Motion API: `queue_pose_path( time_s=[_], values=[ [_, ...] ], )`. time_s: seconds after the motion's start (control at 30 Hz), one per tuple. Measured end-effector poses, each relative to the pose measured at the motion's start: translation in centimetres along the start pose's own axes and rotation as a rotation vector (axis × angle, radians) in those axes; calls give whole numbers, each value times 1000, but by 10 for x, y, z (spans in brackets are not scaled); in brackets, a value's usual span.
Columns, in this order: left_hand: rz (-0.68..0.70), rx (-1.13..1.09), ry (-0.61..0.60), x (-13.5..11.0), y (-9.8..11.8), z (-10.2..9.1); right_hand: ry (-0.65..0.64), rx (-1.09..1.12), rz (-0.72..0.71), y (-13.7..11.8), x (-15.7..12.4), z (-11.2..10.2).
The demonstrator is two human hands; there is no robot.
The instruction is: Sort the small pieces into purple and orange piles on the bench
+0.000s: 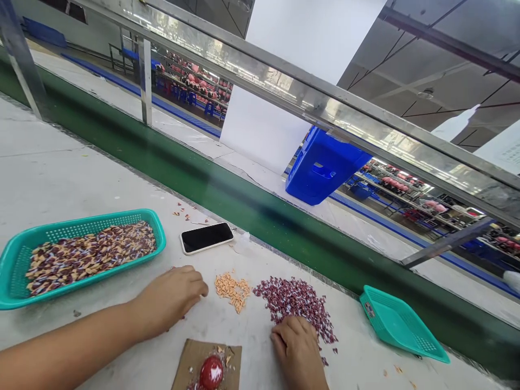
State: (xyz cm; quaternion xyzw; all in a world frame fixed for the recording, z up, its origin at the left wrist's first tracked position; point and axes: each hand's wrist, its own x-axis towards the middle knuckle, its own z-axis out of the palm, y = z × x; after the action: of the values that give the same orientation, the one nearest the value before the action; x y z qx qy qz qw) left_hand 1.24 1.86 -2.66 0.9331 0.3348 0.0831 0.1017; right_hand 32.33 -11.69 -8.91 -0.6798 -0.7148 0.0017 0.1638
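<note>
My left hand (174, 298) rests palm down on the table, fingers curled together, left of a small pile of orange pieces (233, 291). A few dark red bits peek out from under it; whatever its fingers hold is hidden. At the near edge of a larger pile of small maroon-and-white pieces (294, 298), my right hand (298, 346) has its fingers bent inward and closed against the thumb. What lies between those fingertips cannot be made out. Between the hands, nearer to me, a shiny red dome-shaped thing (212, 372) sits on a piece of brown cardboard (187, 364) with scraps around it.
A teal basket (160, 233) of mixed orange and maroon pieces stands left; another teal basket (400, 319) lies right. A phone (207, 238) rests behind the orange pile. Beyond runs a green conveyor belt (195, 181), with a blue crate (325, 168) under a metal rail.
</note>
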Motion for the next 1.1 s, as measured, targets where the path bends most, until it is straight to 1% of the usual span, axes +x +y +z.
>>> queue_pose_path(
  time_s=[0.1, 0.17, 0.23, 0.33, 0.43, 0.5, 0.57, 0.6, 0.67, 0.73, 0.8, 0.83, 0.9, 0.93, 1.0, 1.1],
  values=[
    [61, 55, -89, 27, 11, 1, 33, -20, -10, 2, 2, 6],
    [72, 82, -102, 40, 16, 5, 53, -27, -25, 4, 2, 8],
    [91, 113, -121, 47, 18, 11, 57, -22, -40, 6, 1, 7],
    [122, 143, -141, 50, 19, 20, 29, -4, -64, 7, 2, 1],
    [140, 160, -127, 50, 16, 23, 9, -27, -116, 8, 5, -4],
    [160, 160, -112, 49, 14, 23, 26, -48, -129, 5, 7, -5],
    [185, 145, -97, 48, 13, 20, 64, 1, -123, -2, 10, -4],
    [195, 130, -87, 46, 14, 18, 86, 74, -119, -8, 11, -4],
    [212, 87, -65, 42, 19, 14, 125, 328, -71, -26, 13, -3],
    [232, 33, -55, 35, 29, 10, 132, 701, 75, -50, 15, -2],
    [258, -8, -62, 27, 40, 7, 43, 1146, 226, -77, 18, -1],
    [274, -26, -71, 23, 46, 6, -12, 1353, 277, -89, 19, 0],
    [287, -109, -91, 14, 53, 6, -96, 1656, 338, -109, 21, 2],
    [280, -183, -95, 10, 55, 6, -119, 1759, 353, -116, 22, 3],
    [238, -375, -85, 2, 56, 8, -129, 1880, 354, -124, 21, 6],
    [106, -621, -43, -7, 56, 9, -110, 1896, 333, -127, 18, 10]
  ],
)
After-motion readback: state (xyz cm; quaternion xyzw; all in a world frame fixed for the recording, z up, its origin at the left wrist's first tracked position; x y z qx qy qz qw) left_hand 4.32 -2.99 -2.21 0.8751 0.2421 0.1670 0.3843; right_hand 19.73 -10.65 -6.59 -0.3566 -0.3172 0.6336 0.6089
